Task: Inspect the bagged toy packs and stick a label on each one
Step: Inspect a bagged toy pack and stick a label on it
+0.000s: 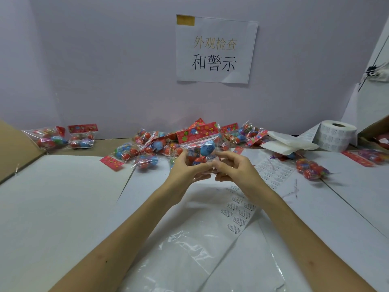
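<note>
White tabletop point(63, 197) against a pale wall point(105, 60) carries a heap of clear bagged toy packs with red header cards point(147, 148) and a white label roll point(336, 133). I hold one clear pack of red and blue balls point(200, 144) raised above the tabletop's centre. The left hand point(185, 171) curls round its body. The right hand point(233, 167) has its fingers point(226, 154) pinching the lower film. I judge it light, lumpy and slippery: take hold at the stiff header card or round the balls.

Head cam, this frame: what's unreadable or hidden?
Head view: whether the clear toy pack with red header card already carries a label; fingers of the left hand and right hand, gripping it, cover its lower part.
Head view: print on the white label roll and flat white label strip; too small.
Head view: brown cardboard box at right; cut off by the frame edge.
</note>
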Demonstrator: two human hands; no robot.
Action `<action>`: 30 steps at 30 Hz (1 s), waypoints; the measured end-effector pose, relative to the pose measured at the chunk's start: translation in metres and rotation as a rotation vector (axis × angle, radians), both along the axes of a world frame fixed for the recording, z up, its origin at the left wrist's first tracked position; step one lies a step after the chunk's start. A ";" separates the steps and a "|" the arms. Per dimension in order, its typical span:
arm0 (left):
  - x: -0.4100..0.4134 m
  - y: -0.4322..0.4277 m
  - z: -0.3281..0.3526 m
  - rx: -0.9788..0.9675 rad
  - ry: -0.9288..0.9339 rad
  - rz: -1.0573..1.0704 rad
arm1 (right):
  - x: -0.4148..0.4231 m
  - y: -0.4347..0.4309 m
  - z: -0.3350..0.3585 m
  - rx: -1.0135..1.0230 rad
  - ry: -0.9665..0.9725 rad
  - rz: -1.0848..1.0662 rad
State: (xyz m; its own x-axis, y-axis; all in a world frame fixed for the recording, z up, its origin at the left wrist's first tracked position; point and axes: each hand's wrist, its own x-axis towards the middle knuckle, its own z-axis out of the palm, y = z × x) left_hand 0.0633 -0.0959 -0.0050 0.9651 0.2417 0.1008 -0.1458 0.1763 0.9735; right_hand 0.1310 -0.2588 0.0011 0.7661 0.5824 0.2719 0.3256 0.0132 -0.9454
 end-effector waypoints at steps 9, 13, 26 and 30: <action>-0.003 -0.001 0.000 0.057 0.022 0.108 | 0.002 -0.001 -0.006 -0.044 -0.009 0.041; -0.002 0.001 0.001 0.085 0.016 0.154 | 0.003 0.001 -0.005 -0.069 -0.029 0.016; 0.000 0.001 0.000 0.132 0.012 0.205 | 0.002 0.005 -0.011 -0.082 -0.007 0.022; -0.001 0.001 -0.001 0.083 0.028 0.173 | 0.002 0.003 -0.008 -0.042 0.014 0.057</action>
State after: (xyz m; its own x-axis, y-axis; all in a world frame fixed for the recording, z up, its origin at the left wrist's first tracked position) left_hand 0.0622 -0.0950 -0.0058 0.9126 0.3963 0.1011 -0.1396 0.0694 0.9878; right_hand 0.1329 -0.2558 -0.0066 0.7348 0.6359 0.2359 0.3126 -0.0089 -0.9498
